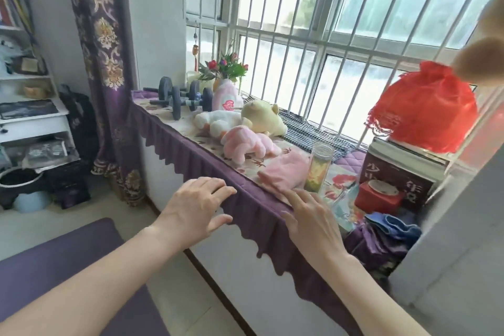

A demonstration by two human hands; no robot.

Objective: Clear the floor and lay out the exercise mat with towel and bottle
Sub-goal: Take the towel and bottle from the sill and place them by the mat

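Left hand (191,210), right hand (311,221) spread empty, by pink towel (283,172), bottle (319,169), box (395,180) marked 年

fluffy pink towel (283,173), clear glossy bottle (319,168)

Both bare forearms extended forward, side by side. The left grip (193,210) was palm-down, fingers straight and slightly spread. The right grip (313,224) was palm-down, fingers loosely extended, holding nothing.
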